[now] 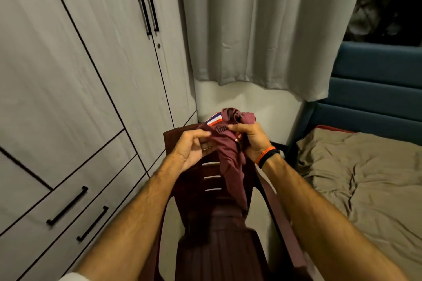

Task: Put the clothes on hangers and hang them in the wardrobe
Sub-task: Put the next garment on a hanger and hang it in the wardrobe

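We're looking down at both hands, raised above a dark maroon plastic chair (214,230), and between them is the maroon garment (230,157), bunched at the top with a red, white and blue striped band (214,120) showing at its upper edge. The right hand (253,141) has its grip curled tight round the gathered top of the cloth, a wad of fabric sticking up above the fingers. We can see an orange band and a dark band on that wrist (269,155). The left hand (194,148) pinches the garment's left edge between thumb and fingers, so its grip is narrow and closed on cloth. The rest of the garment hangs down in front of the chair back, its tail reaching toward the seat. To the left stands the pale wardrobe (80,75), doors closed, black handles showing. A grey curtain (262,29) hangs behind, and a bed (365,178) with a rumpled tan sheet lies to the right.
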